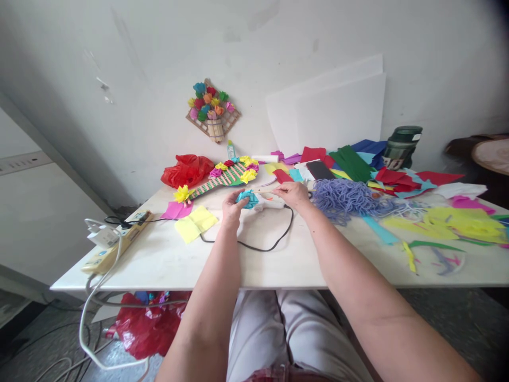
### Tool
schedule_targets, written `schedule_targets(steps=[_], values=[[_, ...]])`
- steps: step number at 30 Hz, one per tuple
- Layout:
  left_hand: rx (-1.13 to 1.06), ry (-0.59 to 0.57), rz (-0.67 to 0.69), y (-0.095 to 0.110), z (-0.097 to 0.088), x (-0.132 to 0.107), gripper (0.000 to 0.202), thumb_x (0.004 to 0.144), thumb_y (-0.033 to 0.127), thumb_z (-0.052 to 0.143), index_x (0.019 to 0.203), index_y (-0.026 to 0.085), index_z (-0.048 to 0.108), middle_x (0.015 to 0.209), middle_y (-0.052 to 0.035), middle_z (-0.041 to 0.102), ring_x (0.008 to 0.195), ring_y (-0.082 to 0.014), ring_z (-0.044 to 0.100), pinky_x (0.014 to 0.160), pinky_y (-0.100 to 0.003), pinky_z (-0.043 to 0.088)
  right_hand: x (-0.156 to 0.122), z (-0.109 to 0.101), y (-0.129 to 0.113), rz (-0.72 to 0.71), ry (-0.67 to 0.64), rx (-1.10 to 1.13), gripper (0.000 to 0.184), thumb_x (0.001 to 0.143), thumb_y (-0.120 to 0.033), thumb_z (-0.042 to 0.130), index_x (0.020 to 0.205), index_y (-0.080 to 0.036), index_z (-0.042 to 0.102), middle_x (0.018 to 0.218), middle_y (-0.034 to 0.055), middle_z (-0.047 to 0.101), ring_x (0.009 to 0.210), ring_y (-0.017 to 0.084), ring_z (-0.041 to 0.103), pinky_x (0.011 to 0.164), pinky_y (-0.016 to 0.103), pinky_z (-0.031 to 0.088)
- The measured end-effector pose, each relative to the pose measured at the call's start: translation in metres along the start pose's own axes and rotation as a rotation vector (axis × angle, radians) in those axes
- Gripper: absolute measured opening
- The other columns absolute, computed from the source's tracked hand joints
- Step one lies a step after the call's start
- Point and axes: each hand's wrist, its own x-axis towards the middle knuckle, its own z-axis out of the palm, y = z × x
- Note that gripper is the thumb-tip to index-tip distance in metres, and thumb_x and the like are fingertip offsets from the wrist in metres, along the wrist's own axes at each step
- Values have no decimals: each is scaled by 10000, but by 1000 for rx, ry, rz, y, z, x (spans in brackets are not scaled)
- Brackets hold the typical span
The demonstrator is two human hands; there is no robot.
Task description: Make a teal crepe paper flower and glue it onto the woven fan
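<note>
A light blue crepe paper flower is gripped in the fingers of my left hand above the middle of the table. My right hand is closed in a pinch just right of the flower; whatever its fingertips hold is too small to make out. Between and below the hands lies a white glue gun with a black cord. Behind my left hand rests a guitar-shaped craft piece with green and pink stripes, trimmed with yellow, pink and red paper flowers.
A power strip with plugs sits at the left edge. Yellow paper squares lie nearby. To the right are purple yarn, a phone, coloured paper scraps and a dark bottle. A red plastic bag stands behind.
</note>
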Motion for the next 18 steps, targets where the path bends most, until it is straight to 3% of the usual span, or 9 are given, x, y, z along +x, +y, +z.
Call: schedule_targets(steps=[18], values=[[46, -113, 18, -5, 0, -1, 454, 495, 259, 826, 912, 146, 686, 747, -23, 690, 641, -143, 623, 652, -279, 502, 1, 5, 2, -16, -14, -42, 178, 778, -355, 661, 807, -230, 783, 761, 31, 736, 687, 164, 616, 579, 261, 359]])
